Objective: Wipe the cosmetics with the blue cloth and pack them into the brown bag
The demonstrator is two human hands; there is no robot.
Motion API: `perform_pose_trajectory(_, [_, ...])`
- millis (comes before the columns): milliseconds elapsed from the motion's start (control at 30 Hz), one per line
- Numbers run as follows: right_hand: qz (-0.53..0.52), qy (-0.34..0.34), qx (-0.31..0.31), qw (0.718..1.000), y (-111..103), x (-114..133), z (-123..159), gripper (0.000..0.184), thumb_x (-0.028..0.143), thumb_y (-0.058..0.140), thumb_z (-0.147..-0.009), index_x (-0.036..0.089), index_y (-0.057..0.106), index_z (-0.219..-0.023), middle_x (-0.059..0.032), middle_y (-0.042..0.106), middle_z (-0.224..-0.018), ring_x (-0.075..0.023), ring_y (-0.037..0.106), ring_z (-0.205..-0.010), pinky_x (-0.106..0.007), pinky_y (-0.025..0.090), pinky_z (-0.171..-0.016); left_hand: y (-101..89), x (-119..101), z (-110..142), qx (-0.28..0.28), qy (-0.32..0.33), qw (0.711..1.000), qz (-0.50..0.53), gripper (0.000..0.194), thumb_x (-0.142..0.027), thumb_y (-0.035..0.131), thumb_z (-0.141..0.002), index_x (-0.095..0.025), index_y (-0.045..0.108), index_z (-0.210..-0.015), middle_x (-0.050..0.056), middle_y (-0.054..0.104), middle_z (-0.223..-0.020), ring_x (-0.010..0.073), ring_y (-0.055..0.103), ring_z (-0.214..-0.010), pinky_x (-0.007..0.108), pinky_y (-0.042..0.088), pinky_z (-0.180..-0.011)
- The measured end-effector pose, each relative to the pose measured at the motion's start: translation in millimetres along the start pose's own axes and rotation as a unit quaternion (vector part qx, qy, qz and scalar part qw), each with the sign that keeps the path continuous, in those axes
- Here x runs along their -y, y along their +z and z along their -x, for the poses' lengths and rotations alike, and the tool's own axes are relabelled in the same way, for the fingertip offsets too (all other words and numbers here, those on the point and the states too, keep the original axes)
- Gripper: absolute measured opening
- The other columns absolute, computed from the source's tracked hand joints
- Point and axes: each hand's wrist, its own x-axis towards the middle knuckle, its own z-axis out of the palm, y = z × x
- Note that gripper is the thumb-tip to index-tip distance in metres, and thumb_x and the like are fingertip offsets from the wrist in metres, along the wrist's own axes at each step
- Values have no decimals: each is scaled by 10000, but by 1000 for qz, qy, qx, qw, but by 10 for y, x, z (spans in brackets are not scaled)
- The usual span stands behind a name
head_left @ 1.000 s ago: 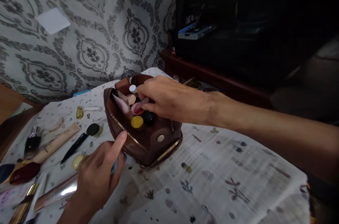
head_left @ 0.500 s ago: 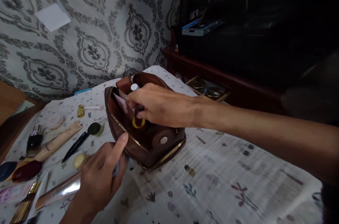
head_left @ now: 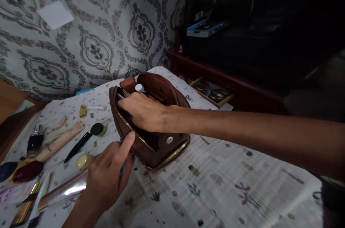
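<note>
A brown leather makeup bag [head_left: 172, 152] lies unzipped on the patterned cloth. My left hand [head_left: 107, 170] is closed at its near left side, thumb tip against the gold zipper edge and the other fingers lower down. Something bluish shows faintly between those fingers. Deep in the bag's opening is my right hand [head_left: 145, 111], curled, its fingertips and whatever they hold hidden. Beside it a white-capped bottle [head_left: 139, 88] stands inside the bag. A pale card edge [head_left: 120, 96] shows at the left inner wall.
Left of the bag lie a beige tube [head_left: 60, 141], a black-handled brush [head_left: 78, 147], a shiny pink tube [head_left: 64, 189], a round yellowish item [head_left: 83, 161], a gold-capped bottle [head_left: 83, 111] and several other cosmetics. An open drawer [head_left: 226, 99] sits beyond the right edge, below a dark cabinet.
My right hand has gone lower and slightly left into the bag; the yellow ring and most of the pinkish card near its fingers are now hidden. My left hand stays at the zipper edge.
</note>
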Motion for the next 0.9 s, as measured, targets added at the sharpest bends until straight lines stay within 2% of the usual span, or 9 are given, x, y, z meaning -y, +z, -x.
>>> perform_pose_trajectory(133, [5,25,9,1000,13,60,6,274,79,554,-840,149,679,-1074,-108,688,-1030,-222,657,-827,-263,433,-594,4,-2,-4,-5,0,1000,-2,653,-144,460,-978,-184,217,-1583,-27,535,-647,159,582,-553,252,419,-485])
perform_pose_trajectory(367, [66,12,40,997,140,44,-75,258,48,529,-878,128,710,-1043,-149,699,-1023,-298,655,-1000,-349,507,-718,12,-7,35,14,-14,1000,-10,637,-155,457,-978,-180,231,-1573,-20,572,-666,167,616,-570,262,407,-462])
perform_pose_trajectory(467, [64,22,45,997,162,6,-100,274,47,540,-868,120,700,-1079,-166,690,-1066,-291,657,-963,-340,496,-690,14,-9,29,20,-14,1000,-10,617,-160,438,-987,-169,234,-1568,-15,589,-675,168,625,-578,261,420,-466])
perform_pose_trajectory(567, [25,6,41,999,120,-40,-56,244,82,566,-864,125,690,-1070,-140,699,-1022,-237,656,-835,-297,451,-633,10,-7,14,16,-9,1000,-11,614,-161,432,-993,-162,227,-1572,-4,611,-702,166,635,-595,258,444,-490])
perform_pose_trajectory(633, [-16,-26,12,999,39,-62,25,205,96,574,-862,136,688,-1026,-90,704,-928,-187,631,-754,-269,414,-616,8,-4,10,7,-4,1000,-12,623,-158,447,-991,-165,227,-1574,-2,619,-713,162,636,-595,258,450,-504])
perform_pose_trajectory(733, [-66,-53,-78,993,-152,-53,226,167,101,567,-877,167,688,-971,-14,677,-817,-125,576,-695,-240,380,-627,8,-1,17,11,-6,1000,-23,623,-160,458,-990,-171,241,-1573,-5,622,-711,159,630,-582,260,418,-485])
perform_pose_trajectory(800, [-81,-28,-135,987,-286,-21,390,152,119,550,-911,175,690,-924,10,652,-765,-101,541,-662,-229,362,-620,9,-2,20,10,-8,999,-30,637,-150,469,-983,-173,238,-1577,-7,619,-706,159,629,-579,262,399,-476])
perform_pose_trajectory(900, [-93,13,-163,982,-396,15,633,187,143,531,-955,165,698,-874,15,638,-736,-86,520,-632,-231,346,-603,8,-9,12,-1,-2,1000,-22,678,-111,491,-963,-176,226,-1583,-16,606,-690,149,615,-565,251,405,-487])
